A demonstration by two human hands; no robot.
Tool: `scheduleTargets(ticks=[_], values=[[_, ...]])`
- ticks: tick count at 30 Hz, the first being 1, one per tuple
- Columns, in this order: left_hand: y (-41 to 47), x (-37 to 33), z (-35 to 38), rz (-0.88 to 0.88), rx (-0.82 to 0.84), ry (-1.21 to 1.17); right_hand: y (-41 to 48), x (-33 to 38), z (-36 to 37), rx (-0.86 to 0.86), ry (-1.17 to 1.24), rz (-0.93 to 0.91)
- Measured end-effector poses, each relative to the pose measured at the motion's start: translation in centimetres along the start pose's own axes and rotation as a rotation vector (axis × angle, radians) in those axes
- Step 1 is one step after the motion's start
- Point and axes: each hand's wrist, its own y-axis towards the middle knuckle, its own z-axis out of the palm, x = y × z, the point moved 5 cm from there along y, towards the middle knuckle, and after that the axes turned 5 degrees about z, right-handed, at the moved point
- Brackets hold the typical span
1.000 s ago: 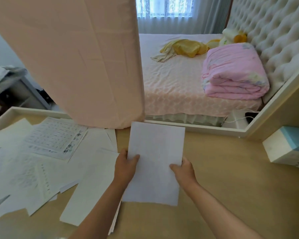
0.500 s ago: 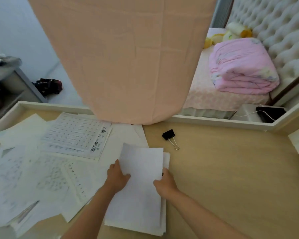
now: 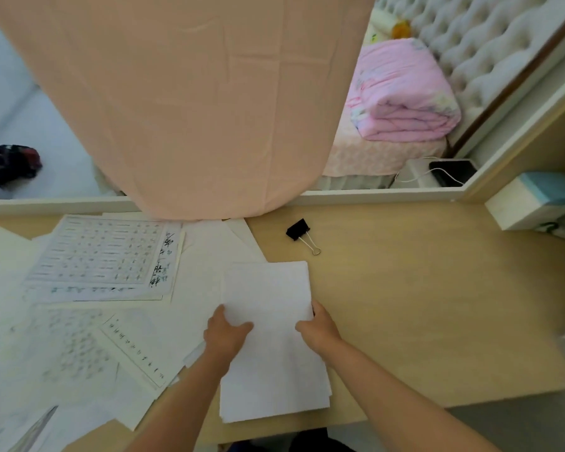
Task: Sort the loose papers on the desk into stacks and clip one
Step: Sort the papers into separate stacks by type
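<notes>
both hands, left hand [image 3: 226,334] and right hand [image 3: 317,328], pinch the side edges of a white stack [image 3: 271,347] near the desk's front edge, squaring it; next likely reaching far-right for the binder clip [image 3: 302,234].

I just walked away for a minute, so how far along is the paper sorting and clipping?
One small stack of blank sheets is gathered at the desk's near edge, with the left hand and right hand gripping its sides. The loose papers remain scattered to its left, unsorted. The binder clip lies unused on the desk beyond the stack.
</notes>
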Motion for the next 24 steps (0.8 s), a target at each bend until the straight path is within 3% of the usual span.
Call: scheduleTargets(ticks=[4, 12, 16, 19, 24], values=[[-0.4, -1.7, 3.5, 0.017, 0.139, -0.121, 0.9, -1.7, -4.0, -0.077, -0.1, 0.047], [-0.6, -7.4, 13.6, 0.175, 0.31, 0.064, 4.0, -6.5, -13.8, -0.086, -0.279, 0.052], [-1.4, -9.4, 14.0, 0.263, 0.244, 0.235, 4.5, -6.6, -15.8, -0.109, -0.43, 0.018], [-1.5, -9.5, 11.7, 0.298, 0.141, 0.336, 3.8, -4.0, -15.1, -0.213, -0.446, -0.14], [-0.4, -7.7, 5.0, 0.274, 0.018, 0.367, 1.8, 1.2, -7.7, 0.092, -0.208, -0.274]])
